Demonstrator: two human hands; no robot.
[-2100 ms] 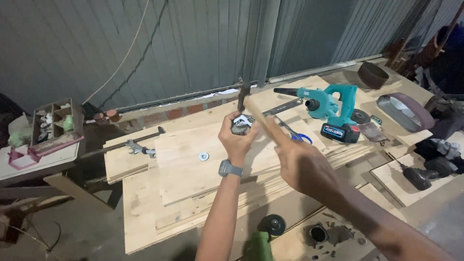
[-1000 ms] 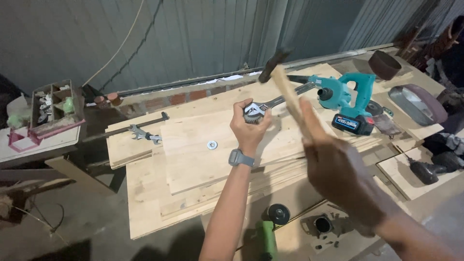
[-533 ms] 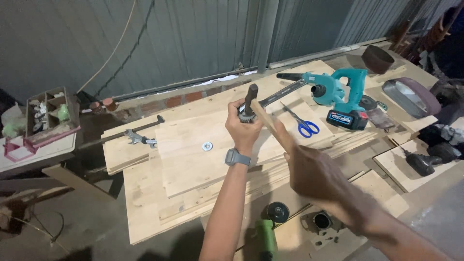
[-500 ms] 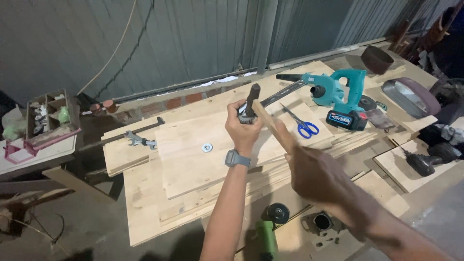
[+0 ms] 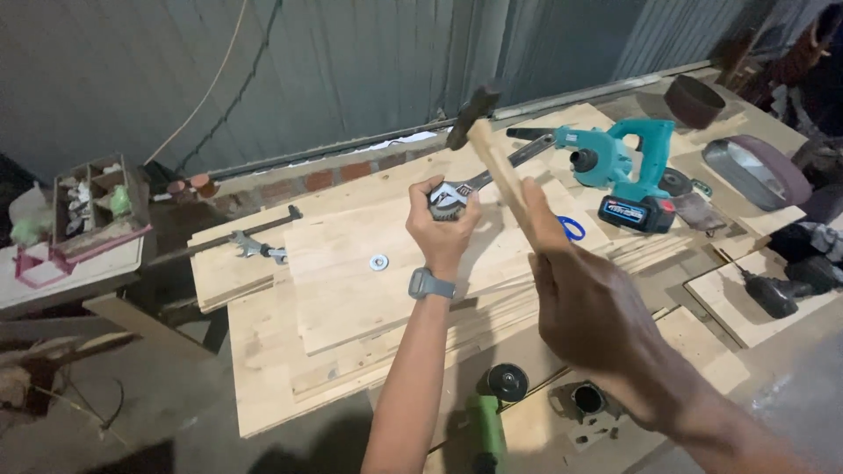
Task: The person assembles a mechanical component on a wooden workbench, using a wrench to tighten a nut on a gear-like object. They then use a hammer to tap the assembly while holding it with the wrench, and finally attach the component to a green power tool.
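The left hand point(image 5: 442, 221) grips a wrench point(image 5: 457, 195) above the boards point(image 5: 351, 290); the right hand point(image 5: 590, 309) holds a hammer point(image 5: 493, 149) raised at its 1 o'clock. A glancing blow could catch the fingers.

**Colours on the wood bench**

Pale yellow-brown boards point(image 5: 369, 290) are seen, with darker lines of grain. A hammer point(image 5: 492, 149) with a light wooden handle and a dark grey head is seen. A shiny silver wrench point(image 5: 457, 195) is seen. A grey watch point(image 5: 430, 285) is worn. A blue-green blower point(image 5: 615, 162) with a black battery is seen. Blue scissors point(image 5: 572, 230) are seen. The wall point(image 5: 263, 70) is striped grey.
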